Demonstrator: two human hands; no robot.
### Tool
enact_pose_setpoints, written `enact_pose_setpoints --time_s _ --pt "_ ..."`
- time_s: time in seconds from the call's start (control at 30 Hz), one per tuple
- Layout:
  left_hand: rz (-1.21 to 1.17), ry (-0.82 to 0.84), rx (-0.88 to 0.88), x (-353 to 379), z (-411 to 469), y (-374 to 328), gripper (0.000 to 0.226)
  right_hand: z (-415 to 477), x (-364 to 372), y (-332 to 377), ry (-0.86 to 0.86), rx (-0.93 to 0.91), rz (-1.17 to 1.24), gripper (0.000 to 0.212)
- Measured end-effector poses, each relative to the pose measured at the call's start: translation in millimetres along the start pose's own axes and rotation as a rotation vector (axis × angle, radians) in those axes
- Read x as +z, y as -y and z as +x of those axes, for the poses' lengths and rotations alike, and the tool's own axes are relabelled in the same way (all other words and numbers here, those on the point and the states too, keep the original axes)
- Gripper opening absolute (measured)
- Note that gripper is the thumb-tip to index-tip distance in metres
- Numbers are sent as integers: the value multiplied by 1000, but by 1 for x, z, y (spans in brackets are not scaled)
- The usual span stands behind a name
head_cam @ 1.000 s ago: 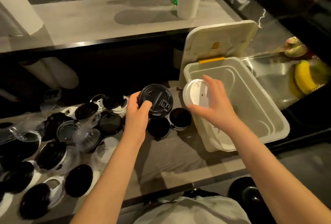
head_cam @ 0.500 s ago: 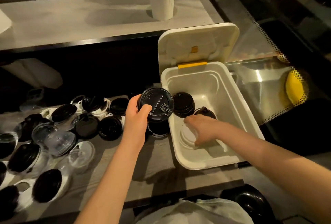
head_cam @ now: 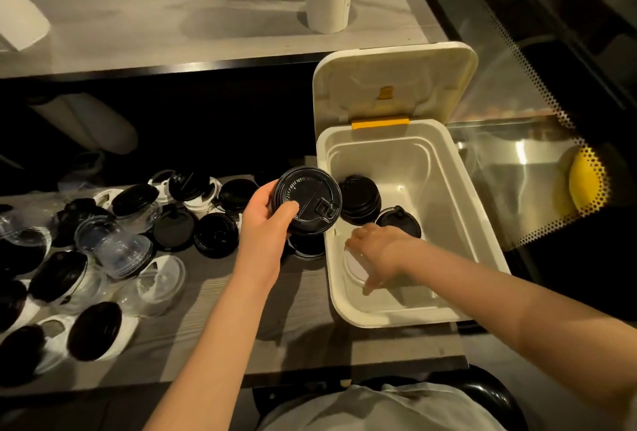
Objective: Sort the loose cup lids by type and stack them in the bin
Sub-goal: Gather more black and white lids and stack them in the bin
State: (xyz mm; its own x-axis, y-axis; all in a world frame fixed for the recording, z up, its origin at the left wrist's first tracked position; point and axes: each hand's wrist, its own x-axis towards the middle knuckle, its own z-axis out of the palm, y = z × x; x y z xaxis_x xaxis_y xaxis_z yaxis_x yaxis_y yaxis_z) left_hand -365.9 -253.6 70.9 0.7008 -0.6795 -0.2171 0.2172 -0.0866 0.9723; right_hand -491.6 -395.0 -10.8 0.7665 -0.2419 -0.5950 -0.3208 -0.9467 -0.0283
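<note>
Nearest me, on the bench [head_cam: 310, 344], sorting stands at an early stage by my assessment. Loose lids [head_cam: 113, 251] in black, white and clear lie mixed and overlapping across the bench's left half, and none of that heap is grouped yet.

Right of the heap, my left hand [head_cam: 265, 227] grips a black sip lid [head_cam: 308, 201], thumb pressed on its top face and fingers curled beneath. It is held above the bench at the left rim of the bin [head_cam: 482, 224]. Dark rims show under it, so it may be a short stack; the count cannot be determined.

My right hand [head_cam: 375, 251] is down inside the bin, with fingers and thumb bent across a white lid [head_cam: 352, 267] that lies on the bin floor near the front left corner. Farther in, against the left wall, stands a stack of black lids [head_cam: 360, 199], with a second black lid [head_cam: 400, 222] just beside it. Both sit apart from the white one, so the types are being kept separate.

Condition noted: the lids are round, thin moulded plastic. The held one carries raised lettering and a flip tab.

Beyond, the bin's hinged cover [head_cam: 396, 82] stands open.
</note>
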Motion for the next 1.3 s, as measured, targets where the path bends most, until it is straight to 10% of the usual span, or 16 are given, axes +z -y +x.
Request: enact_pose_setpoints --time_s 0.2,0.3,0.6,0.83,1.07,1.3 --pt "83 58 86 12 12 -11 38 -37 -62 -23 -685 117 1130 23" --pt "152 111 121 31 19 -16 37 -57 -89 -21 -667 21 1558 31" --pt "626 111 286 46 39 -9 48 -46 -87 -33 -648 125 1573 25" --pt "1078 318 222 24 50 10 74 18 -50 -58 -586 588 1768 33" --pt "1132 330 215 23 51 12 77 37 -22 -52 -511 774 1163 39" --pt "1111 330 238 22 52 15 77 24 -28 -47 -772 447 614 32"
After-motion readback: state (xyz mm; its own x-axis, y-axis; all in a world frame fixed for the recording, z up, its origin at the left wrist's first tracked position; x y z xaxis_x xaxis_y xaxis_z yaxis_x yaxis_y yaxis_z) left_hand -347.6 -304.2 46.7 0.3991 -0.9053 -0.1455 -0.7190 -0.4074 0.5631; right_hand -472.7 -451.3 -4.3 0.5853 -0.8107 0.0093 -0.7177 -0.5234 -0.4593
